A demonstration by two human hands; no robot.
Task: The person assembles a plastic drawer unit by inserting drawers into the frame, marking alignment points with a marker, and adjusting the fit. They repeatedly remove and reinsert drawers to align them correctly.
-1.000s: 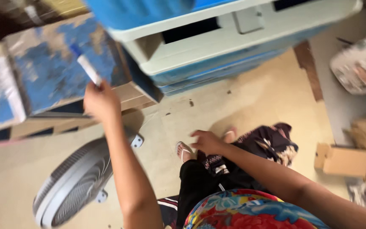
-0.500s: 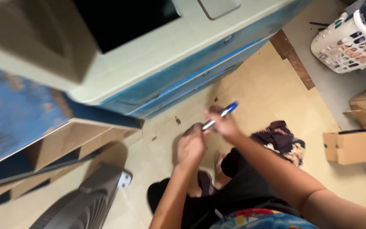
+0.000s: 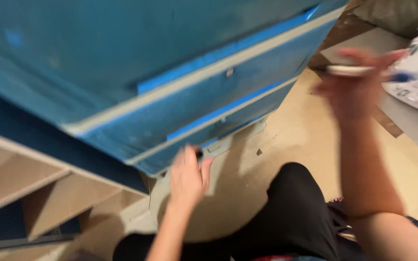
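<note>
The person sits low on the floor point(image 3: 276, 145) with one knee point(image 3: 293, 203) in black cloth raised at about 6 o'clock, facing a big blue drawer unit point(image 3: 170, 72) that fills the scene from 9 o'clock round to 1 o'clock. Its fronts are worn blue with pale edges and lighter blue strip handles. The left hand point(image 3: 188, 178) reaches up at the middle of the scene to the lower corner of the bottom drawer point(image 3: 218, 123); the fingers are loosely spread and hold nothing, and the tips lie at or just under the drawer's lower edge, though the blur keeps me from saying whether they truly touch it. The right hand point(image 3: 356, 89) is raised at 2 o'clock, well apart from the left, and is closed around a pen point(image 3: 364, 70) with a white barrel and a blue end; the pen lies nearly level across the fingers, its blue end pointing toward 3 o'clock. The hand is badly smeared by motion, so the exact grip cannot be made out. Beyond it, at 3 o'clock, a white basket point(image 3: 414, 89) lies on a grey patch of floor. At 8 o'clock, under the drawer unit, bare wooden shelves point(image 3: 35, 193) show their pale brown boards and open compartments.
</note>
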